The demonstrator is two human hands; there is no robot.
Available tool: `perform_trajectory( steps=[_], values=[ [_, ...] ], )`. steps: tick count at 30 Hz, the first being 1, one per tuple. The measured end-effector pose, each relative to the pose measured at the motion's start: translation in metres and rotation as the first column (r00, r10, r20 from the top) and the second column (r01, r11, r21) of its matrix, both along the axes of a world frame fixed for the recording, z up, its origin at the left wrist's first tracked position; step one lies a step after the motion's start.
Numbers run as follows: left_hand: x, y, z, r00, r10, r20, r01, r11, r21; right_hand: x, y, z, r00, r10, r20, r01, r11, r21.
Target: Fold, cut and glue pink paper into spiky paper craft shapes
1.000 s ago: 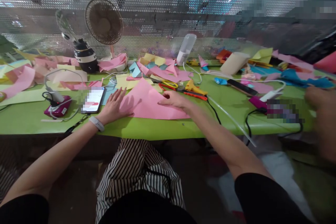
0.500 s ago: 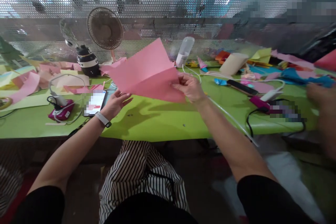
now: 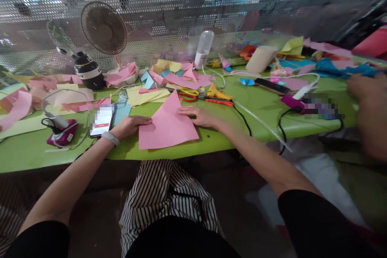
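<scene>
A folded pink paper sheet (image 3: 167, 127) lies flat on the green table (image 3: 30, 153) near its front edge, with one corner pointing away from me. My left hand (image 3: 130, 124) rests at the sheet's left edge, fingers laid flat on it. My right hand (image 3: 198, 115) presses down on the sheet's right side with fingers stretched out. A white band sits on my left wrist.
A phone (image 3: 102, 119) lies left of my left hand, beside a magenta device (image 3: 62, 137) with cables. Scissors (image 3: 189, 95) and an orange glue gun (image 3: 218, 94) sit behind the sheet. Coloured paper scraps, a small fan (image 3: 103, 28) and a black bottle (image 3: 87, 73) crowd the back. Another person's hand (image 3: 367, 88) is at right.
The pink sheet was lifted off the table and turned in the air half a second ago. It now lies flat again in a new orientation, with both hands pressing it down.
</scene>
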State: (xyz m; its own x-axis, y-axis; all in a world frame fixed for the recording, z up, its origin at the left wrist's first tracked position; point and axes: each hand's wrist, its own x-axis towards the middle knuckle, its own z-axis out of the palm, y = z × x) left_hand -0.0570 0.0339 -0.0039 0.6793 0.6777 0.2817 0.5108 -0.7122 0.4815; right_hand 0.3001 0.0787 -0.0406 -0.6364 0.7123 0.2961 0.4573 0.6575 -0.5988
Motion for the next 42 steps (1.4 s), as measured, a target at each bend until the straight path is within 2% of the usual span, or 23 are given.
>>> perform_trajectory(
  steps=[3,7,10,13,18,21,24,27,30,35,37,38,40,42],
  values=[
    [-0.005,-0.005,-0.004,0.993,0.003,-0.114,-0.002,1.000,0.004,0.002,-0.013,-0.005,0.983,0.058,0.175,-0.068,0.996,0.054],
    [-0.009,-0.018,0.005,0.972,-0.049,-0.229,0.063,0.997,0.052,0.009,-0.024,-0.001,0.950,0.128,0.286,-0.162,0.982,0.100],
    [-0.009,-0.027,0.008,0.961,-0.078,-0.265,0.102,0.992,0.079,0.012,-0.025,-0.002,0.945,0.131,0.301,-0.176,0.976,0.129],
    [-0.008,-0.033,0.009,0.956,-0.088,-0.281,0.107,0.993,0.052,0.011,-0.026,-0.003,0.946,0.166,0.278,-0.213,0.966,0.148],
    [-0.008,-0.038,0.011,0.934,-0.115,-0.339,0.129,0.991,0.021,0.007,-0.030,0.001,0.906,0.243,0.347,-0.280,0.958,0.061],
    [-0.009,-0.041,0.010,0.934,-0.100,-0.342,0.116,0.993,0.024,0.008,-0.033,0.002,0.906,0.200,0.374,-0.236,0.970,0.052],
    [-0.008,-0.044,0.008,0.938,-0.073,-0.340,0.099,0.993,0.058,0.005,-0.034,0.001,0.923,0.157,0.351,-0.213,0.969,0.128],
    [-0.006,-0.045,0.007,0.938,-0.093,-0.334,0.119,0.991,0.059,0.000,-0.032,-0.001,0.918,0.192,0.348,-0.263,0.950,0.169],
    [-0.007,-0.045,0.006,0.948,-0.111,-0.297,0.125,0.992,0.029,-0.001,-0.031,-0.002,0.897,0.243,0.370,-0.304,0.946,0.116],
    [-0.012,-0.046,0.006,0.972,-0.120,-0.203,0.117,0.993,-0.026,0.003,-0.037,0.001,0.929,0.223,0.295,-0.238,0.971,0.016],
    [-0.012,-0.047,0.006,0.989,-0.036,-0.143,0.026,0.997,-0.071,0.000,-0.040,0.004,0.967,0.177,0.185,-0.168,0.984,-0.063],
    [-0.010,-0.046,0.006,0.992,0.051,-0.116,-0.062,0.993,-0.096,-0.002,-0.042,0.005,0.988,0.117,0.105,-0.104,0.987,-0.122],
    [-0.005,-0.044,0.006,0.964,0.259,-0.064,-0.266,0.953,-0.147,-0.009,-0.043,0.007,0.996,-0.083,-0.035,0.071,0.963,-0.258],
    [0.001,-0.040,0.006,0.910,0.413,-0.027,-0.411,0.892,-0.189,-0.018,-0.041,0.009,0.954,-0.291,-0.068,0.255,0.911,-0.324]
  ],
)
